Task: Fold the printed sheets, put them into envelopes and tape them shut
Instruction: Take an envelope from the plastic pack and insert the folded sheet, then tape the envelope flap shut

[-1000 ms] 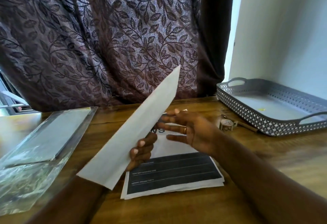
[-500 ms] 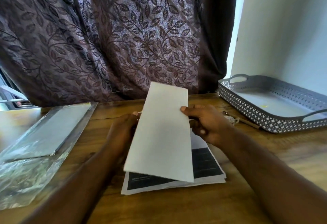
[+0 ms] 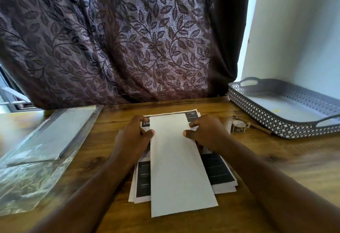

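A long white envelope [image 3: 178,162] lies lengthwise on top of a stack of printed sheets [image 3: 219,172] with black panels, in the middle of the wooden table [image 3: 276,162]. My left hand [image 3: 133,138] grips the envelope's left edge near its far end, thumb on top. My right hand [image 3: 208,133] grips the right edge opposite, thumb on top and fingers curled beside the paper. A small roll of tape [image 3: 238,126] sits just right of my right hand.
A clear plastic pack of envelopes [image 3: 46,140] lies at the left. A grey perforated tray [image 3: 276,129] with handles stands at the back right, a thin stick [image 3: 257,127] in front of it. A leaf-patterned curtain [image 3: 119,39] hangs behind the table.
The envelope, held up and tilted by my left hand a second ago, has been turned and laid flat on the printed stack. Both hands now hold its far end.
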Available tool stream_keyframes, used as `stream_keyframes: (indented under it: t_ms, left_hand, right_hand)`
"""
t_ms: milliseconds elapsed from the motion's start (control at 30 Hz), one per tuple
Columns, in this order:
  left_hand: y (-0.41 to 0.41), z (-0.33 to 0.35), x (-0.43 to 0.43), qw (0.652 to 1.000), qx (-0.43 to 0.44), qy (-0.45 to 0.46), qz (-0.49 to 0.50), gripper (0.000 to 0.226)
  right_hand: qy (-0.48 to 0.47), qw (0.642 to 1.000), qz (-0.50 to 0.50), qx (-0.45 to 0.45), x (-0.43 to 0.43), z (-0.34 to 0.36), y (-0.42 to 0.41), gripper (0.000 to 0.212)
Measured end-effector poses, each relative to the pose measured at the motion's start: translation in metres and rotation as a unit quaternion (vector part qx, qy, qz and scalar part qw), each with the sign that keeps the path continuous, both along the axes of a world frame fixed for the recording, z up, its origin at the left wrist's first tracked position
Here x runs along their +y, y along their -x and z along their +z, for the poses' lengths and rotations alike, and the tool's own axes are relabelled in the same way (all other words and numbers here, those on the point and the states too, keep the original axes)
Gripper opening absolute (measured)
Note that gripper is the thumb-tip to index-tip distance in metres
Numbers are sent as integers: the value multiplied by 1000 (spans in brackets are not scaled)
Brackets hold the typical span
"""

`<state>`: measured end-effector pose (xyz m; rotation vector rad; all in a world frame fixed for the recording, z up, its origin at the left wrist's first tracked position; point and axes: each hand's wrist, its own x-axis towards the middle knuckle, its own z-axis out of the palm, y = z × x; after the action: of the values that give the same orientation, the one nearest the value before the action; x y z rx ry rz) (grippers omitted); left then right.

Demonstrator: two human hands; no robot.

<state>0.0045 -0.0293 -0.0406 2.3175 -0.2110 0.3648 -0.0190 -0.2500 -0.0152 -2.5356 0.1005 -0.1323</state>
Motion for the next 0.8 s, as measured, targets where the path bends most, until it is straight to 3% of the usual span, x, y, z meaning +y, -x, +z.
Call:
stream_keyframes:
  t_ms: [167,300,500,567,667,800]
  left_hand:
    - [-3,-4,-1,997,-5,-71,-4,39]
    - [-6,-5,2,978,-72,-192,44,45]
    - [-3,-5,1,976,-62,-204,34,53]
    - [-2,-5,-2,976,-55,-209,32,54]
    - [-1,-4,-3,978,-59,-199,32,52]
    - [-2,-4,0,981,-59,-183,32,50]
  right_hand:
    - [98,994,13,-46,3,-5,-2,48]
    - [86,994,16,-68,-11,-4,-5,24]
    - [114,967,-186,-133,-79,20,4,14]
    - [121,963,-217,-105,-97,21,8,16]
    - [158,967,-197,-20,-105,17,9,40]
    - [164,969,-183,0,-103,3,0,35]
